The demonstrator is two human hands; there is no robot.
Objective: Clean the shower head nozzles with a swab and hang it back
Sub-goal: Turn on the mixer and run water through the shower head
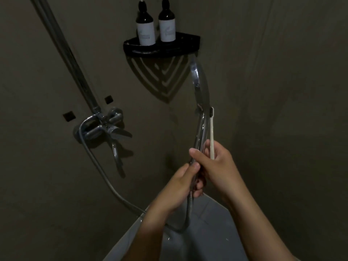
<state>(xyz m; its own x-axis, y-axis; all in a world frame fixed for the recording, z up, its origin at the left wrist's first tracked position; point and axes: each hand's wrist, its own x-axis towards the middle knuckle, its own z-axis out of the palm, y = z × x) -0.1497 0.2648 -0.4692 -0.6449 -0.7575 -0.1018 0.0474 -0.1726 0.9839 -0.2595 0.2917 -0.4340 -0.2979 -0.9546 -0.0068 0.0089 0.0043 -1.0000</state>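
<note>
- The shower head (200, 85) is held upright in mid-air near the wall corner, seen almost edge-on, so the nozzle face cannot be made out.
- Its chrome handle (201, 132) is gripped low down by the left hand (180, 187), which is closed around it just above the point where the hose (105, 178) joins; this low grip is judged to steady the piece and leave the head free.
- The handle is also clasped higher up by the right hand (216, 166), and a white brush (212, 132) with dark bristles, standing in for the swab, is pinched against it in the same closed grip.
- The brush is pointed upward alongside the handle, its bristles just beside the neck of the head; it appears parked there rather than applied to the nozzles.
- Whether cleaning is finished cannot be told.
- Just above the head, the black corner shelf (162, 48) with two bottles (146, 29) forms the nearest edge; little room is left there for raising the head.
- Open space is offered to the left, between the head and the mixer tap (105, 127) with its riser pipe (66, 53).
- The hose hangs in a slack loop below the hands, so movement is judged unhindered.
</note>
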